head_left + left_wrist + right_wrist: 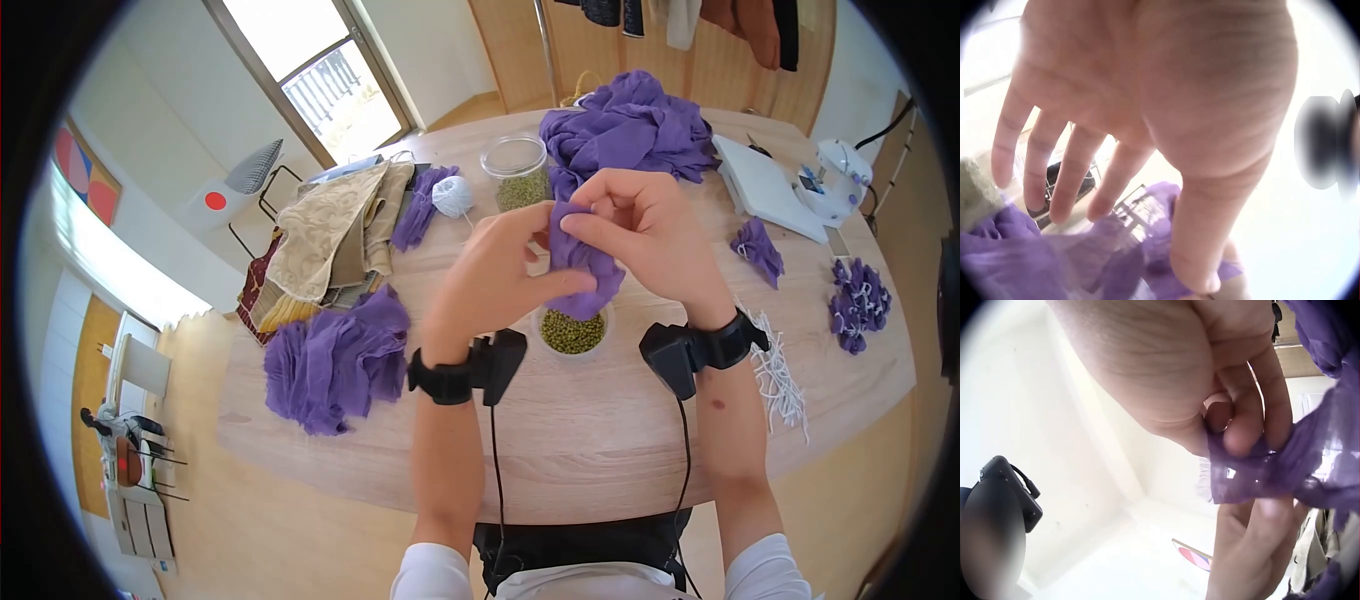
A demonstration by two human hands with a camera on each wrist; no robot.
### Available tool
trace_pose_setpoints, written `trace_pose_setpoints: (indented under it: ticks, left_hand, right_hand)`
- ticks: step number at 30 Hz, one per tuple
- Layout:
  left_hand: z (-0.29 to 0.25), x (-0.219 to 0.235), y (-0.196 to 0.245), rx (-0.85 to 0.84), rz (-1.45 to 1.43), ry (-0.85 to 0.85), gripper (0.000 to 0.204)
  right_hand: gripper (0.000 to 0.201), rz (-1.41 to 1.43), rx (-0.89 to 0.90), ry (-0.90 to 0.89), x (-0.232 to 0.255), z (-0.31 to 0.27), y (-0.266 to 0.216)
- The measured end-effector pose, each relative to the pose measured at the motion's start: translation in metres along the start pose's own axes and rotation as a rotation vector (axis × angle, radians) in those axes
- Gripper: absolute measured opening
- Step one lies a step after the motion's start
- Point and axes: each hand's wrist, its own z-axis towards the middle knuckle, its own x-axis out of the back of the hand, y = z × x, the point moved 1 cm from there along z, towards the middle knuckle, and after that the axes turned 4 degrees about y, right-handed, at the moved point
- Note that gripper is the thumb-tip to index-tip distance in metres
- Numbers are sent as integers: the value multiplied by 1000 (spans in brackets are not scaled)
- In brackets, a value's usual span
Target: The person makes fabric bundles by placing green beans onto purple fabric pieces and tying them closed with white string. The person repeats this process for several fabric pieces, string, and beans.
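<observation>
In the head view, a small purple cloth piece (598,288) hangs between the two hands at mid table. My right hand (650,230) pinches its upper edge between thumb and fingers. My left hand (488,275) is at the cloth's left side, its thumb lying across the lower part. The left wrist view shows the left fingers (1075,162) straight and spread, with the thumb on the cloth. Right below the cloth stands a small clear cup of green mung beans (572,333), its rear rim hidden by the fabric.
A bean jar (522,180) stands behind, beside a large purple fabric heap (630,125). At left lie purple pieces (340,362), patterned fabrics (325,230) and a yarn ball (453,197). White strings (778,375), tied purple bundles (860,305) and a sewing machine (835,180) are right.
</observation>
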Motion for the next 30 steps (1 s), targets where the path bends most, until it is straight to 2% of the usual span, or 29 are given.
trace_pose_setpoints:
  ticks: [2, 5, 8, 9, 10, 12, 13, 14, 16, 19, 22, 23, 26, 30]
  left_hand:
    - [2, 3, 4, 198, 29, -163, 37]
    - [-4, 6, -14, 213, -141, -66, 27]
    - [-23, 31, -20, 215, -273, 260, 13]
    - [-32, 45, -21, 299, -262, 353, 12]
    - [-42, 58, -21, 299, -272, 451, 14]
    - [-56, 87, -19, 461, -456, 731, 15]
    - [-69, 111, -31, 466, -330, 764, 15]
    - [-82, 132, -27, 488, -476, 694, 12]
    - [-104, 172, -32, 636, -138, 626, 13]
    - [-120, 212, -47, 662, 644, 30, 40]
    - [-136, 200, -38, 901, 953, -280, 60]
    - [-138, 201, -41, 920, 888, -232, 67]
    - [-138, 196, -42, 730, 833, 117, 63]
    - [-116, 176, -8, 493, 725, 283, 58]
  right_hand:
    - [23, 125, 20, 58, -5, -2, -5]
    - [34, 274, 29, 188, -6, 0, -8]
    - [40, 246, 72, 306, 9, 2, -9]
    - [41, 210, 91, 347, 14, 2, -10]
    - [41, 197, 108, 380, 17, 1, -9]
    - [41, 163, 148, 450, 24, 1, -8]
    - [41, 166, 144, 461, 27, 1, -9]
    - [42, 169, 143, 465, 29, 1, -9]
    - [42, 169, 143, 476, 33, 1, -8]
    - [43, 145, 129, 470, 36, 1, -5]
    - [43, 103, 108, 486, 30, 2, -6]
    - [43, 91, 113, 482, 29, 2, -7]
    - [43, 54, 121, 479, 29, 1, -6]
    - [42, 46, 134, 475, 36, 0, -8]
